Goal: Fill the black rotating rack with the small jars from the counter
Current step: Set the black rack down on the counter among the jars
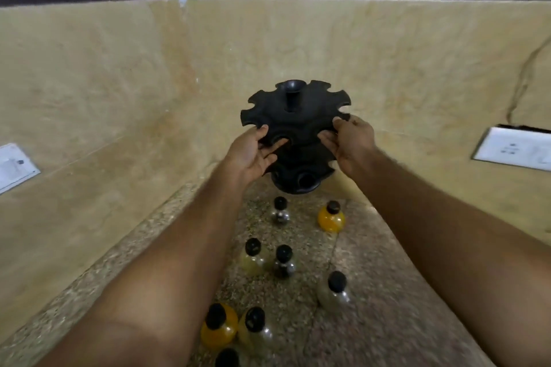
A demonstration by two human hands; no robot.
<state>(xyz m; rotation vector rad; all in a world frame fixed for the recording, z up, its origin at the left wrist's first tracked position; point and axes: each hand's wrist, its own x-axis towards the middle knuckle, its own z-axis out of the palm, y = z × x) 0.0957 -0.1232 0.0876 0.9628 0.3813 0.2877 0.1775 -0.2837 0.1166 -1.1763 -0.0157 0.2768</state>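
The black rotating rack (298,112) stands at the far end of the speckled stone counter (351,262), in the corner. It has notched tiers and a central post, and its slots show no jars. My left hand (253,155) grips the rack's left edge and my right hand (350,141) grips its right edge. Several small round jars with black caps stand on the counter nearer to me: an orange one (331,217), a clear one (281,213), a pale yellow one (253,258), a dark one (284,262) and another orange one (218,329).
Beige stone walls close in the counter on the left, back and right. A white switch plate (514,148) is set in the right wall and another white plate (13,166) in the left wall. Dark cabinets hang above.
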